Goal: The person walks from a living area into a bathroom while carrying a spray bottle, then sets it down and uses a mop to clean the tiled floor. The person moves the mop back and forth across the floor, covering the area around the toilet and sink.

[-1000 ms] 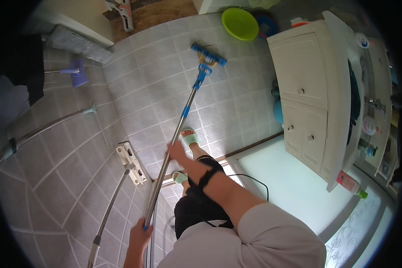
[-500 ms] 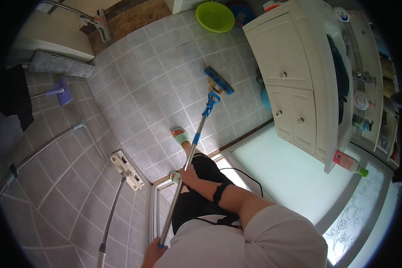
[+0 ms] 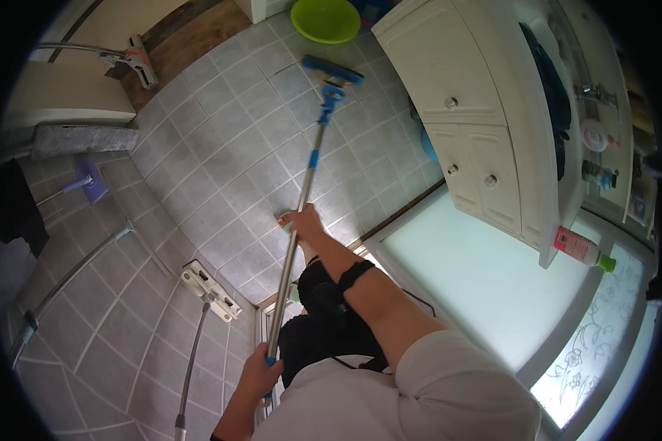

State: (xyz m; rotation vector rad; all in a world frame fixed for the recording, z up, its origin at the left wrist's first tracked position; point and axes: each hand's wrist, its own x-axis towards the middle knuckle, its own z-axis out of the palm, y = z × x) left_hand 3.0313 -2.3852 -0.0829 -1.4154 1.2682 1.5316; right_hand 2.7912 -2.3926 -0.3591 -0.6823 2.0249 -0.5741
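A mop (image 3: 306, 187) with a silvery shaft (image 3: 288, 264), blue collar (image 3: 314, 159) and broad blue head (image 3: 332, 70) is set on grey floor tiles (image 3: 228, 154); its near end is gripped by the left hand (image 3: 258, 375), its mid-shaft by the right hand (image 3: 303, 222).

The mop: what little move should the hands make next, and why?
Perhaps draw the mop back a little: its blue head seems to rest far out on the gray tiles, near the green basin, while the right hand grips the pole partway along and the left hand holds it by the end.
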